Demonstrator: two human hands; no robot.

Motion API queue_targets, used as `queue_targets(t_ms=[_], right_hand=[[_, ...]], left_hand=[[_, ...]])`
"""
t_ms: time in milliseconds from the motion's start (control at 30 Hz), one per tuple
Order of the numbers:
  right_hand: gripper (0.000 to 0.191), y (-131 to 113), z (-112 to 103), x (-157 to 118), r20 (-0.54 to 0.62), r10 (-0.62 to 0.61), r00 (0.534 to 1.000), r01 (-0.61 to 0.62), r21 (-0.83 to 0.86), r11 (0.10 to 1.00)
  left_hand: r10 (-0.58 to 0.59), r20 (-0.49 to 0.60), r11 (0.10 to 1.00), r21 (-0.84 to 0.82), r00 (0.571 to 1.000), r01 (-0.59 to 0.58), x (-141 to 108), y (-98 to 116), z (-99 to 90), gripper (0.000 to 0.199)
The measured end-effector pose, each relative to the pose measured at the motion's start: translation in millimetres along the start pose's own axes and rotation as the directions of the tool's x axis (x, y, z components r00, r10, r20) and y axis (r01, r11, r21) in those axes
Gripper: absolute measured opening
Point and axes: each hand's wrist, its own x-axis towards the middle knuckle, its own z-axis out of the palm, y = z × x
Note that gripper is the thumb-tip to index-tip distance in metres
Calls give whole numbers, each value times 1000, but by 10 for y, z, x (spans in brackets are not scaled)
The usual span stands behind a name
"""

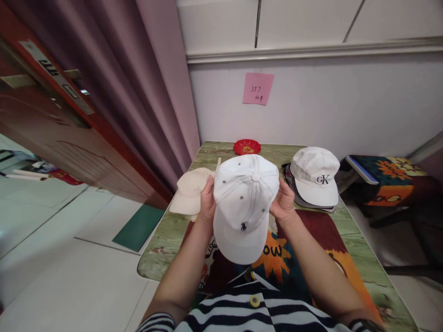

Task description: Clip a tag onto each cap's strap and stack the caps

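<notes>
A white cap (242,203) with a small dark logo is held up over the table, its brim toward me. My left hand (208,198) grips its left side and my right hand (284,201) grips its right side; the fingertips are partly hidden by the cap. Just left of my left hand, a cream cap (189,186) lies on the table. To the right of my right hand, a white cap with dark letters (316,177) sits on top of other darker caps.
The green wood-patterned table (155,251) bears a colourful printed mat (321,230). A red scalloped dish (247,147) stands at its back edge. A pink note (258,88) is on the wall. A patterned stool (392,177) stands at the right, a door (104,152) at the left.
</notes>
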Motion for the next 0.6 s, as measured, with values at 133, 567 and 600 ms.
queue_targets(t_ms=[133, 567, 600], right_hand=[[77, 170, -59, 0, -65, 30, 997, -27, 56, 998], [86, 224, -58, -117, 186, 219, 958, -231, 44, 972], [85, 245, -41, -216, 226, 261, 938, -282, 62, 958]], left_hand=[[-65, 40, 997, -40, 997, 67, -105, -341, -3, 100], [-50, -13, 998, 46, 999, 50, -46, -309, 169, 83], [-31, -25, 999, 36, 999, 32, -17, -300, 165, 83]])
